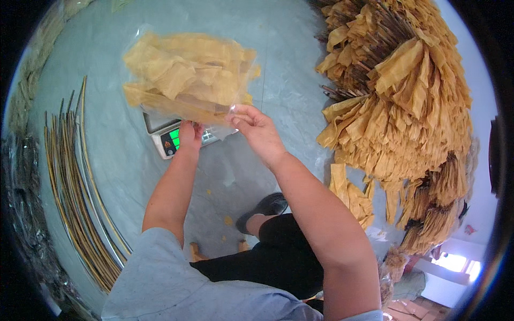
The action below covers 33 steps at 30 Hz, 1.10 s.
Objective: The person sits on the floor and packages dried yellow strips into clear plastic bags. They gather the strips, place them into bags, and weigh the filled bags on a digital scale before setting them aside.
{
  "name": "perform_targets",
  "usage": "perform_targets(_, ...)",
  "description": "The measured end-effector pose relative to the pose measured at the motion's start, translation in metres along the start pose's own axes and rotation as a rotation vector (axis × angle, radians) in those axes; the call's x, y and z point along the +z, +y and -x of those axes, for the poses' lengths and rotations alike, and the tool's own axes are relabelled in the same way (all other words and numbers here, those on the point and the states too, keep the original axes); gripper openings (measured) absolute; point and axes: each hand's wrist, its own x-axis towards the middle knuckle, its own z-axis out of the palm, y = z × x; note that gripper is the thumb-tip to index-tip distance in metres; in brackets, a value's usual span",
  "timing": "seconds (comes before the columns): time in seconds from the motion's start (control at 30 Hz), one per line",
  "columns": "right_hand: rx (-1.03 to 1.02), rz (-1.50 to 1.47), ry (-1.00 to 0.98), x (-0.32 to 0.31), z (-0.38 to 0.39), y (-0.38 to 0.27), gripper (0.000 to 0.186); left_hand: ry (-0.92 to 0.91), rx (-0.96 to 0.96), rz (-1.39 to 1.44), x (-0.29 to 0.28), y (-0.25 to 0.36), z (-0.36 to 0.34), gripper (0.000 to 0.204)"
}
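A clear plastic bag (238,120) packed with folded yellow sheets that look like dried tofu skin (187,69) lies over a digital scale (170,140) with a green-lit display. My right hand (258,132) pinches the bag's near right edge between thumb and fingers. In front of the scale's panel, my left hand (190,135) is closed at the bag's near edge, its fingertips partly hidden. The bag covers most of the scale's plate; only the left corner and part of the keypad show.
On the right rises a large heap of yellow tofu skin sheets (407,117) on thin sticks, with loose sheets (350,195) below it. Long thin rods (72,187) lie at the left on the grey-blue floor covering (289,69). My shoe (267,207) and a wooden stool's legs (195,251) are near me.
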Motion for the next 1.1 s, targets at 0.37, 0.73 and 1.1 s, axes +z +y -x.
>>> perform_targets(0.37,0.18,0.36,-0.072,-0.022,0.008,-0.005,0.036,0.176,0.116,-0.151,-0.024,-0.013,0.01,0.022)
perform_targets(0.73,-0.009,0.762,-0.065,-0.077,0.083,-0.086,0.035,-0.379,-0.433,-0.931,-0.086,-0.134,0.209,0.019)
perform_targets(1.1,0.173,-0.162,0.649,-0.162,0.301,0.021,0.033,-0.739,-0.601,-1.205,-0.074,-0.179,0.242,0.022)
